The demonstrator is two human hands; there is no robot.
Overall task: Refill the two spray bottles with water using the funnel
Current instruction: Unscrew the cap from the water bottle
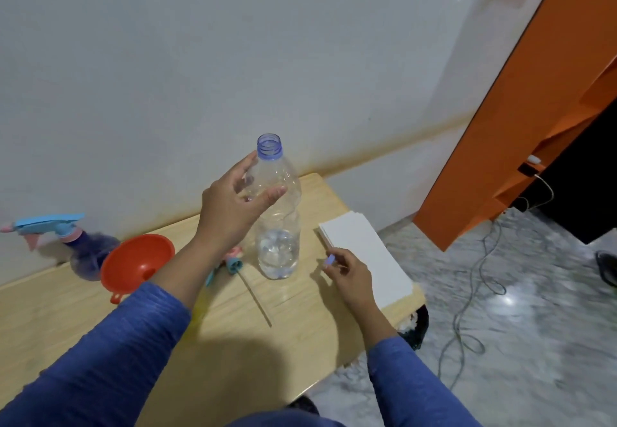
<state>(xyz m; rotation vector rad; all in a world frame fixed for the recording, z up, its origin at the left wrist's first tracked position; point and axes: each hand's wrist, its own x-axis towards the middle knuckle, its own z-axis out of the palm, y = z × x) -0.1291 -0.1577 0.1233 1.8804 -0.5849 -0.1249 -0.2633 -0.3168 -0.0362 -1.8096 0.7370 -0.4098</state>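
Centre frame: left hand point(238, 197) curled around shoulder of uncapped clear water bottle point(278, 212), upright on wooden table point(300, 326). Right hand point(347, 271) pinching blue cap point(329, 260). Orange funnel point(137, 261), purple spray bottle point(83, 249) at left.

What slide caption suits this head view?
Left hand grips the uncapped water bottle; right hand pinches its cap.

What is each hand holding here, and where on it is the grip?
Left hand grips the clear water bottle around its upper shoulder, below the open neck. Right hand pinches the small blue cap in its fingertips.
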